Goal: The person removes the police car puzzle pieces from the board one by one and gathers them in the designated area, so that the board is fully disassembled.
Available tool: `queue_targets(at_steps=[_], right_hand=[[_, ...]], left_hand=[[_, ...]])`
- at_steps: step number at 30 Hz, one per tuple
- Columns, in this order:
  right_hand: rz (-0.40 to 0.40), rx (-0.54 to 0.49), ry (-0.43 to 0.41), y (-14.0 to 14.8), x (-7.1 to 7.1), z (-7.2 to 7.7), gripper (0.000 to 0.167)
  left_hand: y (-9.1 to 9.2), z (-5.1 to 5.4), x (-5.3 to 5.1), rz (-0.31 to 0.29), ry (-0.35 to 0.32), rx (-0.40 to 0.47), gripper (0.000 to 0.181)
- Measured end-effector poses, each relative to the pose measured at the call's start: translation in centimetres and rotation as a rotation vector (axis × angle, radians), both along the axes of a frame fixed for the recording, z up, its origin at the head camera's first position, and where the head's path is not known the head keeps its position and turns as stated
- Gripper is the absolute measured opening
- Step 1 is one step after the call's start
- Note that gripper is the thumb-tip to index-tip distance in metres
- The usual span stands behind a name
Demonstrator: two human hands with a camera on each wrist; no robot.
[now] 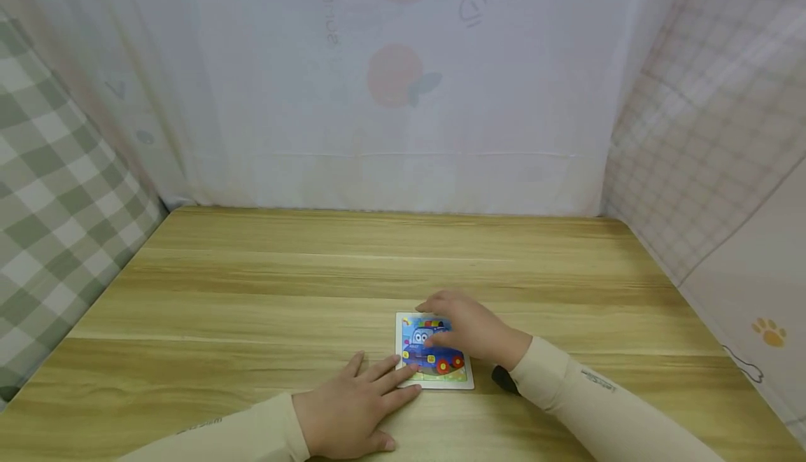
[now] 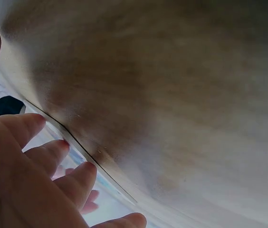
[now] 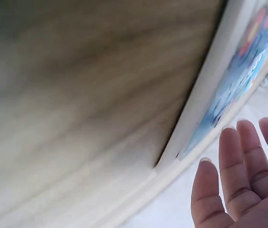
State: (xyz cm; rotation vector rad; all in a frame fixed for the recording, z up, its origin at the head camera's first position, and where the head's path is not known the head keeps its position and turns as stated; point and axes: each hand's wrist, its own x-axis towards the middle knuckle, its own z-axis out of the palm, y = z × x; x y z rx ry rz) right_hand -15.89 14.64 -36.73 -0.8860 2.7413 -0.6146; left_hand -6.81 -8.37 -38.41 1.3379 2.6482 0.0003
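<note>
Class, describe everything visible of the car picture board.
The picture board is a thin, squarish panel lying flat on the wooden table. Its pale border frames a blue cartoon car with eyes and red wheels. The left hand touches its lower-left edge; the right hand hides its upper-right corner, contact unclear.

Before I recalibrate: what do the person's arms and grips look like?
Left sleeve and right sleeve are beige, each with small dark lettering. Left grip and right grip are bare hands. A black object, unidentifiable, shows beside the right sleeve.
</note>
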Motion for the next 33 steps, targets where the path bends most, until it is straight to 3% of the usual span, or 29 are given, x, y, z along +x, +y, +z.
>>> queue_targets(at_steps=[7, 15, 33], right_hand=[[0.029, 0.016, -0.022, -1.3, -0.8, -0.2, 0.039], [0.007, 0.031, -0.080, -2.5, -1.1, -0.2, 0.033], [-0.053, 0.093, -0.100, -3.7, -1.5, -0.1, 0.022]], left_hand=[[-0.1, -0.1, 0.0, -0.004, 0.004, -0.011, 0.068], [-0.1, -0.3, -0.2, -0.018, 0.003, -0.008, 0.067], [-0.1, -0.2, -0.2, -0.025, 0.017, -0.008, 0.067]])
